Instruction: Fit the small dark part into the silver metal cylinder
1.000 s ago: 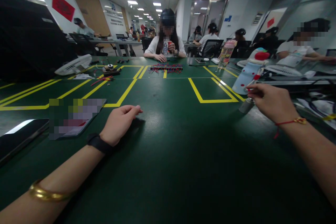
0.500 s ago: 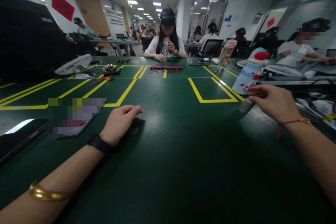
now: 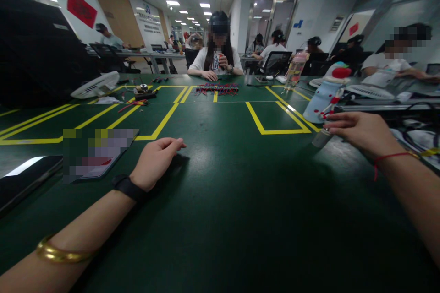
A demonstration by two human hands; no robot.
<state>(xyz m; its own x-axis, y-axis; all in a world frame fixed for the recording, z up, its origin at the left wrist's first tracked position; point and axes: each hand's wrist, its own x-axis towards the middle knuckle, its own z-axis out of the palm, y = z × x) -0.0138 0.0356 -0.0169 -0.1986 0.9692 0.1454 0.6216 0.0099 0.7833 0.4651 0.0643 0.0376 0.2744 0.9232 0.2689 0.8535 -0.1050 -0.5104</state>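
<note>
My left hand (image 3: 156,160) rests on the green table (image 3: 220,201) at left of centre, fingers curled together, its fingertips partly hidden; I cannot make out anything in it. On the right, my right hand (image 3: 360,132) is above the table, fingers bent toward a small grey cylinder (image 3: 321,138). Thumb and fingertips are at the top end of this cylinder, which stands slightly tilted. Just behind it is a light blue bottle (image 3: 318,100) with red dots and a red top.
A phone-like slab (image 3: 106,155) and a dark device (image 3: 27,176) lie at the left. Bundled red and blue wires (image 3: 217,89) lie before a seated person (image 3: 220,50). White fans, a pink-lidded bottle (image 3: 296,71) and cables (image 3: 417,135) are farther out.
My right hand has shifted slightly, with its wrist farther right and its fingers a little lower around the cylinder's top. My left hand has stayed where it was.
</note>
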